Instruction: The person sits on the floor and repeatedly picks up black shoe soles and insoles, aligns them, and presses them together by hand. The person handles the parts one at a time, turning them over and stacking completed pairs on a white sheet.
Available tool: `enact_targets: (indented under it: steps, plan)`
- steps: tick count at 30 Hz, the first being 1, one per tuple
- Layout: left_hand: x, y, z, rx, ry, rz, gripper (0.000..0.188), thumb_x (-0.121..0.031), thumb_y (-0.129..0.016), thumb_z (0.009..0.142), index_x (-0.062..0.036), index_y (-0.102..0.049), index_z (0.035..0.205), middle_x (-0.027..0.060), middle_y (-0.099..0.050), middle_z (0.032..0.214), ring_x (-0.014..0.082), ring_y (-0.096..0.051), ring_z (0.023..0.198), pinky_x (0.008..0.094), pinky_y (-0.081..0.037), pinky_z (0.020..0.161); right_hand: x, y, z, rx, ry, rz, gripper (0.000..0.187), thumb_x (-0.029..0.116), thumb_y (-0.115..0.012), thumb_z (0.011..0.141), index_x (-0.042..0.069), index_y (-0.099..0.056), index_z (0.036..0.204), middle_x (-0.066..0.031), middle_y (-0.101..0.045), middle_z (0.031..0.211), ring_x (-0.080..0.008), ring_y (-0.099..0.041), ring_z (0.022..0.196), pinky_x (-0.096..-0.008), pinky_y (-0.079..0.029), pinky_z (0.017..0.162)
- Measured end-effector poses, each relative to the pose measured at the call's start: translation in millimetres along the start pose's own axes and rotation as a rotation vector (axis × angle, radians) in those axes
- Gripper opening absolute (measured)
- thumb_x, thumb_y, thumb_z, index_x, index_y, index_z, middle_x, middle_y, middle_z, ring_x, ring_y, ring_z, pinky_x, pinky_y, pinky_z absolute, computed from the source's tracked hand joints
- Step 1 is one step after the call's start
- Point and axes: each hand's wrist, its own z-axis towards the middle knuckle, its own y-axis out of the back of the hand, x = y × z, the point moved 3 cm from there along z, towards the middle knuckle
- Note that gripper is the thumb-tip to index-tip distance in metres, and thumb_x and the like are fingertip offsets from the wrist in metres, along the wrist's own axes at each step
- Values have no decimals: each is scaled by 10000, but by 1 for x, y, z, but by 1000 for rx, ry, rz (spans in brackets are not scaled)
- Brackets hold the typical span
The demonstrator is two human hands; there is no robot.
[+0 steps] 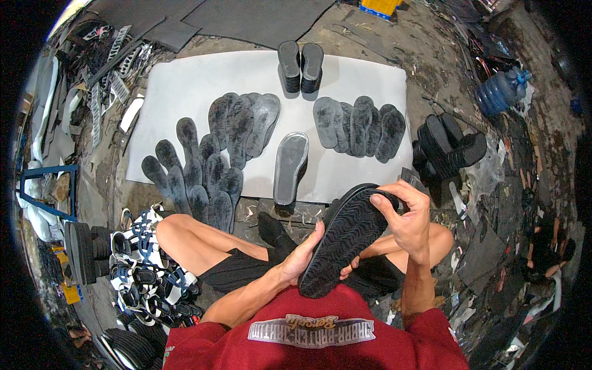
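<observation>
A black shoe sole (pixel 350 240) is held up in front of my chest, tilted, its wavy tread facing me. My left hand (pixel 301 258) supports its left side near the narrower end; the fingers pass behind the sole and are partly hidden. At the upper right, my right hand (pixel 407 213) pinches the wide end's edge between thumb and fingers. Beyond my hands, a single grey-topped sole (pixel 290 168) lies on the white sheet (pixel 185 80). Dark flat soles lie in overlapping rows, one group (pixel 243 126) to the left and another (pixel 364 129) to the right.
Two upright stacks of soles (pixel 300 65) stand at the sheet's far edge. Thick black soles (pixel 450 145) are piled right of the sheet. White and navy sandal straps (pixel 145 265) heap beside my left knee. A blue water jug (pixel 502 92) lies far right among scattered scraps.
</observation>
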Motion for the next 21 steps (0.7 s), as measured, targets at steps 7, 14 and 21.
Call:
enact_targets:
  steps: [7, 14, 21]
  plan:
    - [5, 14, -11, -18, -20, 89, 740, -654, -398, 1129, -12, -538, 1469, 145, -693, 1225, 209, -692, 986, 366, -583, 874, 4, -6, -4, -11, 32, -8, 127, 45, -861, 897, -31, -809, 985, -86, -750, 844, -129, -664, 761, -287, -514, 700]
    - [1, 30, -10, -19, -179, 183, 781, -593, -536, 1082, -7, -439, 1589, 206, -647, 1410, 283, -701, 1213, 446, -575, 1060, -10, -34, -8, 12, 169, -20, 188, 101, -906, 837, 14, -817, 978, -133, -786, 920, -281, -726, 848, -381, -570, 792]
    - [-51, 33, 32, -140, -282, 111, 750, -556, -510, 1110, -73, -376, 1669, 187, -606, 1516, 292, -644, 1362, 480, -549, 1144, -4, -64, -13, 138, 94, 34, 355, 150, -906, 855, 28, -733, 1140, -140, -773, 1035, -280, -734, 908, -403, -596, 833]
